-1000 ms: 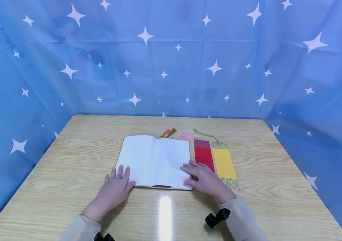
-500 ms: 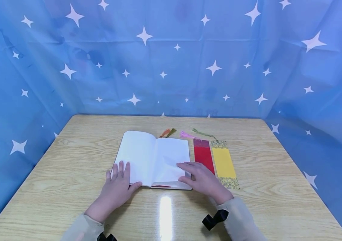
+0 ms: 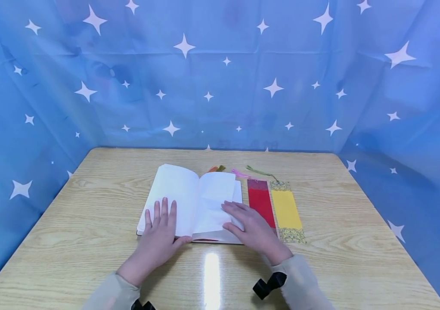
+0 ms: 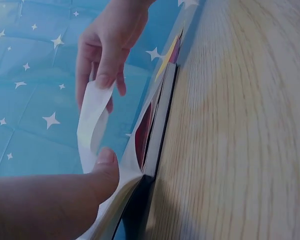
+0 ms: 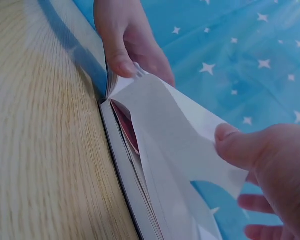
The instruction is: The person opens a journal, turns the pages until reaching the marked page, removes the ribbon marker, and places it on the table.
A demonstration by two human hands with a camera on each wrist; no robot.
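An open notebook [image 3: 175, 183] with blank white pages lies on the wooden table. My left hand [image 3: 157, 241] rests on its left page with straight, spread fingers, the thumb along the lower edge near the spine. A lifted, curving page [image 3: 212, 202] on the right side is pinched between the thumb and fingers of my right hand [image 3: 254, 230]. Lower down among the right-hand pages, a dark red strip [image 5: 127, 129] shows in the right wrist view; most of it is hidden by paper.
Right of the notebook lie a red bookmark [image 3: 260, 202] with a pink tassel [image 3: 240, 174] and a yellow bookmark [image 3: 286, 211] with a green tassel [image 3: 260, 172]. Orange and olive tassels [image 3: 217, 168] stick out behind the notebook. A blue starry cloth [image 3: 220, 86] surrounds the table [image 3: 88, 206].
My right hand has moved left and raised a page off the right-hand stack. The left hand has slid right and up across the left page, its thumb now near the spine.
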